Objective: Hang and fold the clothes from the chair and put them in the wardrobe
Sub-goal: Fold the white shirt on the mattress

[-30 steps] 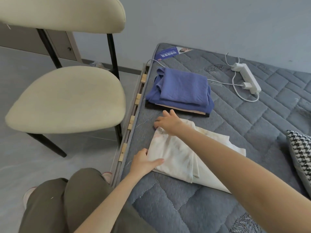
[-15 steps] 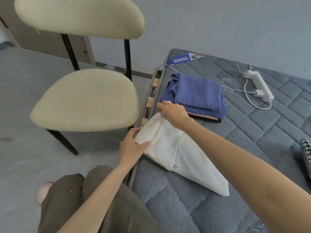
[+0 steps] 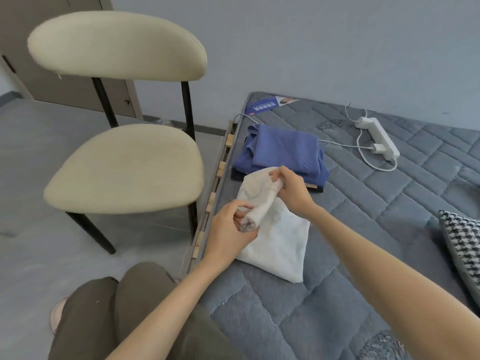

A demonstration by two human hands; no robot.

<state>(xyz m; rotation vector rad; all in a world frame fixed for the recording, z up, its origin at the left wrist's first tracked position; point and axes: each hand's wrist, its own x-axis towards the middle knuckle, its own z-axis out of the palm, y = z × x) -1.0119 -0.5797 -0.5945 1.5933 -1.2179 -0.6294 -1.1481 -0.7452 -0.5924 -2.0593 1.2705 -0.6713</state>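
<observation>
**Item:** blue-and-white oblong printed label (image 3: pixel 270 105), lying flat at the far left corner of the grey quilted fabric mattress (image 3: pixel 376 203).

**Text:** one row of white characters on the blue field, with a line of finer white print alongside. Both stand upside down to the camera and are too small and blurred to read.

**Left tip:** small red mark, unreadable.

**Right end:** white panel bearing a dark printed picture, content indistinct.

The right edge cuts the houndstooth cushion (image 3: pixel 465 245); print on the blue label (image 3: pixel 265 106) is unreadable.
</observation>
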